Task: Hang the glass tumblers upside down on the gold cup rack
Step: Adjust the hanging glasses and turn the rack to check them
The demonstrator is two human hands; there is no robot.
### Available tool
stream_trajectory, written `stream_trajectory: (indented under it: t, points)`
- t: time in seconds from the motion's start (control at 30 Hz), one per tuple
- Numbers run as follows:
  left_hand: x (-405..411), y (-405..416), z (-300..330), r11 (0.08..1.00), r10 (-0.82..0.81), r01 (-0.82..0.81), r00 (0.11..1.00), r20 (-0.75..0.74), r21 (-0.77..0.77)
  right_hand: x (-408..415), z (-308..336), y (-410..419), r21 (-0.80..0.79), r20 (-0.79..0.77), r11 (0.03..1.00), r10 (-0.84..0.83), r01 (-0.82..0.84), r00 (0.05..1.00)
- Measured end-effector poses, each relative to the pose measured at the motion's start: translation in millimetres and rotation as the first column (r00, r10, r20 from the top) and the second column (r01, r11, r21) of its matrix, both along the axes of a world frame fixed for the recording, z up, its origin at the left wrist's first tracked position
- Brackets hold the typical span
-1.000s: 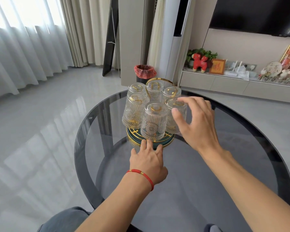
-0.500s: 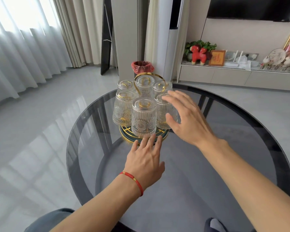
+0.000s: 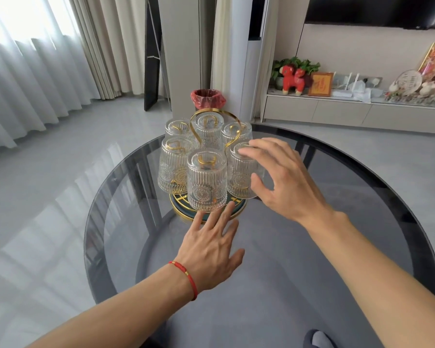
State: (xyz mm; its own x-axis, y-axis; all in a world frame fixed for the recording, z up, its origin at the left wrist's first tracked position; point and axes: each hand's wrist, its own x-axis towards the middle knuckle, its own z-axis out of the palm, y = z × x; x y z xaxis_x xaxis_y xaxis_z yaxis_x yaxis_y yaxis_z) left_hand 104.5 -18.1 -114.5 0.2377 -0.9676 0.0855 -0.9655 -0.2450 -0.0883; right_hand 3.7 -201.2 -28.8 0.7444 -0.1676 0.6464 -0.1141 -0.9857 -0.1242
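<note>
On the round glass table (image 3: 362, 222): gold rack (image 3: 212, 116), carrying six tumblers (image 3: 206, 182), all upside down (task judged near done). Right hand (image 3: 284, 182), spread, holding nothing, fingertips on the right front tumbler (image 3: 241, 172). Left hand (image 3: 211, 249), flat, empty, fingertips at the base. Next move, likely: check seating, then withdraw gently.

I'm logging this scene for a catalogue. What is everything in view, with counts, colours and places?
glasses: six, clear, upside down on the rack
rack: one, gold, on the table's far side
table: one, round, dark glass
bin: one, red liner, floor beyond the table
horse: one, red, on the shelf
picture: one, gold frame, beside the horse
television: one, black, on the wall
curtains: pale, left
bracelet: one, red, left wrist
left hand: open, fingertips at the rack's base
right hand: open, around the right front glass
</note>
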Motion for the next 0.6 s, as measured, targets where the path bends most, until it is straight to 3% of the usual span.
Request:
stream_trajectory:
  t: [0.2,0.6]
  points:
    - [-1,1,-2,1.000,0.009,-0.010,1.000,-0.027,-0.017,-2,4,-11,-0.039,0.074,0.999,0.025,-0.022,0.997]
    - [-2,2,0,0.999,0.016,-0.018,0.998,-0.053,-0.036,-1,10,0,0.012,-0.074,1.000,-0.005,0.006,0.997]
